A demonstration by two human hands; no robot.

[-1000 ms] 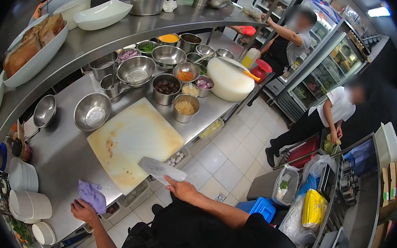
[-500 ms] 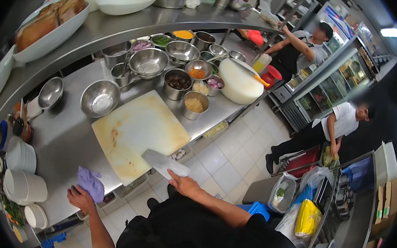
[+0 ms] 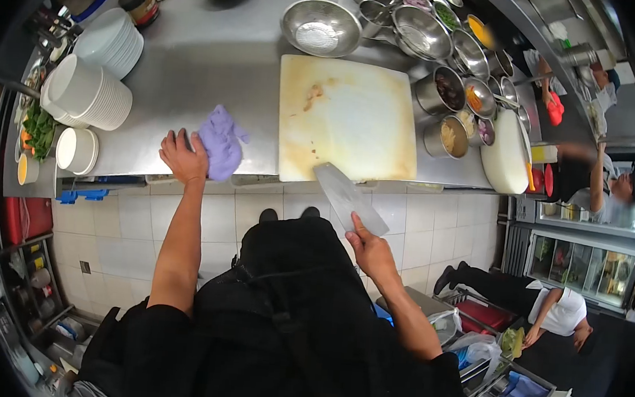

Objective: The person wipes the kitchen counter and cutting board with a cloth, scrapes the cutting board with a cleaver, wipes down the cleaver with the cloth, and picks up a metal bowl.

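Note:
A cleaver (image 3: pixel 349 199) with a broad pale blade is held by my right hand (image 3: pixel 370 249) at the front edge of the counter. Its far end reaches the near edge of a stained white cutting board (image 3: pixel 361 120). My left hand (image 3: pixel 186 160) lies on the steel counter with its fingers spread. Right beside it is a crumpled purple cloth (image 3: pixel 221 142), close to my thumb; whether they touch I cannot tell. Brownish bits and stains mark the left part of the board.
Behind the board stands a steel bowl (image 3: pixel 321 28); pots of ingredients (image 3: pixel 440 90) and a round white block (image 3: pixel 505 153) are to the right. Stacked white bowls (image 3: pixel 91 91) stand left. Two co-workers are at the right, one in a white shirt (image 3: pixel 561 311).
My view has turned, so the board now looks square-on and the cloth sits more central. The cleaver stays in my right hand, and my left hand remains beside the cloth.

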